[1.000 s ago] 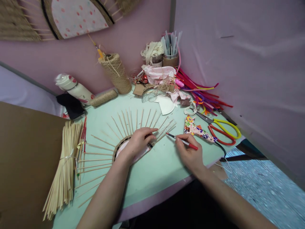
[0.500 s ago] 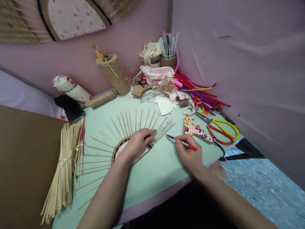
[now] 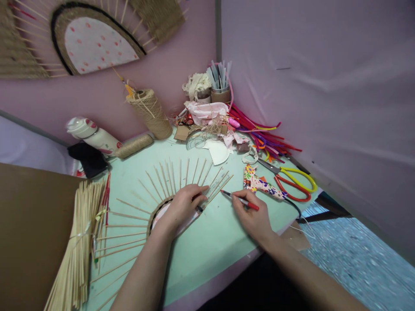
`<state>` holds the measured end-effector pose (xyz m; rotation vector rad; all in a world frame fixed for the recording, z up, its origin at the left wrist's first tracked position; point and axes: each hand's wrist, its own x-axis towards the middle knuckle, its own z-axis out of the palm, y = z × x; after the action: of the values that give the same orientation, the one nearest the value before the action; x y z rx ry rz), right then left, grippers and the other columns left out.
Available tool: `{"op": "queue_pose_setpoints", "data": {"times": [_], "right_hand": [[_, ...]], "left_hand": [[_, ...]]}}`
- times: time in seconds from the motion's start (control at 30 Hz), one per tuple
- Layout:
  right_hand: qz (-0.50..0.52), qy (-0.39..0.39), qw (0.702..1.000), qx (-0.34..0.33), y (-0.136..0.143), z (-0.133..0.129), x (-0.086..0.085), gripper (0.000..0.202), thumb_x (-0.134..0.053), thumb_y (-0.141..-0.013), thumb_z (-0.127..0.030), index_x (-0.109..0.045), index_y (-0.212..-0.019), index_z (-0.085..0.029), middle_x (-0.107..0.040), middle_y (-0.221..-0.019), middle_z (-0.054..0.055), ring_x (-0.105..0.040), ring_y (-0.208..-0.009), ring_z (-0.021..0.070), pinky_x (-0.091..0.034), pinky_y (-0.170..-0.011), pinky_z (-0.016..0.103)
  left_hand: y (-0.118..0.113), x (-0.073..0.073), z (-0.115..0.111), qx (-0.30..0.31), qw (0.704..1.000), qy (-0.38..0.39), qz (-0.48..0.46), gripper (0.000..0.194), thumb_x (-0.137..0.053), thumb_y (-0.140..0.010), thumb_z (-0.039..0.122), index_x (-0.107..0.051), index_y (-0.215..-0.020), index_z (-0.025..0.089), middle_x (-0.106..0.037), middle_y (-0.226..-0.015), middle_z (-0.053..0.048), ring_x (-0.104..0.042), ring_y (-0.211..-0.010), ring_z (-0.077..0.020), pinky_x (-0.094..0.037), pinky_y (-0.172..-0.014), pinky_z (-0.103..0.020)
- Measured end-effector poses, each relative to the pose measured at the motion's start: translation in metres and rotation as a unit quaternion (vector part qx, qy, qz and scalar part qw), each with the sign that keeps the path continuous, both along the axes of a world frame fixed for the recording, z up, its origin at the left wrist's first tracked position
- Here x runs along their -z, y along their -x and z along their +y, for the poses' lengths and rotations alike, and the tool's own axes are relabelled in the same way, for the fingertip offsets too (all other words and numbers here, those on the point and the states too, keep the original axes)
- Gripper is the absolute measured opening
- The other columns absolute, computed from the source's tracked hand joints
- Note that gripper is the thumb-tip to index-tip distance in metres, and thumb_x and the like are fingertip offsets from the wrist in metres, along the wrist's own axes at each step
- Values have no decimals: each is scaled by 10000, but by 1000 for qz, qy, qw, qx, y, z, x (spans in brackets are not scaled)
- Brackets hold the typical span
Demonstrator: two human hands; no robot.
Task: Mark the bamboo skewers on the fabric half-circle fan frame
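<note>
My left hand lies over a half-round piece with a pale centre and a dark-edged rim, from which thin wooden sticks fan outward. Its thumb and fingers hold a clear ruler down along the rightmost sticks. A red pen is pinched in my right hand, its tip just right of the ruler's far part and apart from it. My left hand and wrist hide part of the half-round piece.
Right of my hands are a flowered glue gun and large scissors. Fabric scraps, pipe cleaners and a twine spool stand behind. A stick bundle lies left, below a white bottle.
The camera view has tilted up and turned slightly right, so the scene sits lower and further left. My hands keep nearly the same place over the ruler and sticks.
</note>
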<state>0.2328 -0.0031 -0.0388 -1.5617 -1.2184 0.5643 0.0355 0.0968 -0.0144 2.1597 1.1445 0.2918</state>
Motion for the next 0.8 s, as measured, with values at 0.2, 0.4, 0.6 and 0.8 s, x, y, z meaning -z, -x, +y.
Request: {"op": "queue_pose_setpoints", "data": {"times": [0.2, 0.4, 0.6, 0.8], "right_hand": [[2, -3, 1000, 0, 0, 0, 1, 125, -564, -858, -286, -626, -805, -192, -641, -689, 0, -598, -630, 139, -463, -602, 244], [0, 0, 1000, -3, 1, 0, 1, 125, -561, -859, -290, -620, -804, -195, -645, -692, 2, -604, -631, 144, -465, -601, 248], [-6, 2, 1000, -5, 1, -1, 1, 135, -560, -862, -303, -622, -804, -197, -646, -693, 4, -599, -623, 145, -466, -604, 253], [0, 9, 1000, -9, 0, 0, 4, 137, -561, -865, -309, -623, -817, -196, -649, -708, 10, -598, -636, 149, -469, -615, 259]], "left_hand": [[0, -1, 0, 9, 1000, 3, 2, 312, -573, -879, 316, -670, -1163, 229, -695, -1010, -60, -605, -959, -200, -453, -865, -312], [-1, -2, -3, 3, 1000, 8, 1, 318, -549, -893, 338, -666, -1165, 222, -682, -982, -61, -598, -945, -200, -450, -851, -305], [-2, -4, -3, 2, 1000, 7, -2, 311, -556, -886, 333, -670, -1152, 220, -673, -902, -47, -599, -894, -194, -452, -820, -296], [-2, -5, -4, -2, 1000, 6, -3, 306, -557, -883, 334, -674, -1145, 226, -670, -891, -40, -599, -882, -188, -458, -812, -286]]}}
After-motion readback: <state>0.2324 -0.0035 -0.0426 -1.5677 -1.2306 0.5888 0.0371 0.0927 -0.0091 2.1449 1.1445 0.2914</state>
